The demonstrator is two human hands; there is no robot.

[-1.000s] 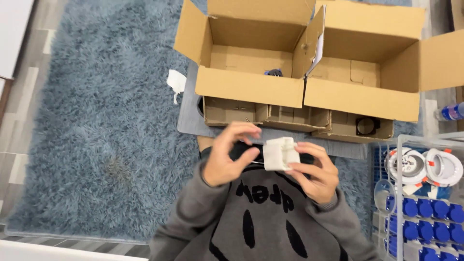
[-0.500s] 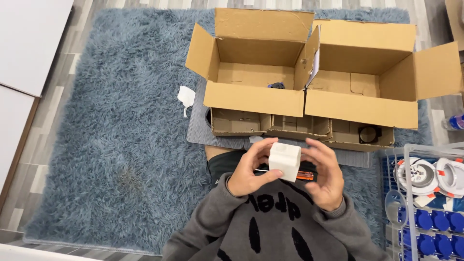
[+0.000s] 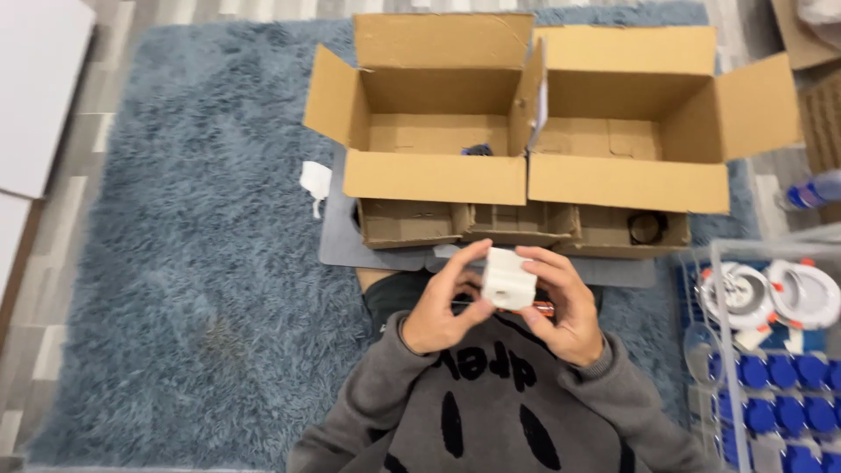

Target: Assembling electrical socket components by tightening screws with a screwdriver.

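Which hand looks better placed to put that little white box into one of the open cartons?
Probably the right hand: it cups the small white box from beneath and the side, while the left hand only pinches its edge with the fingers. Both cartons lie straight ahead.

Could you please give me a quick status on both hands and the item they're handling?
Left hand and right hand both gripping small white box at chest. Two open cardboard boxes just ahead. Nothing between.
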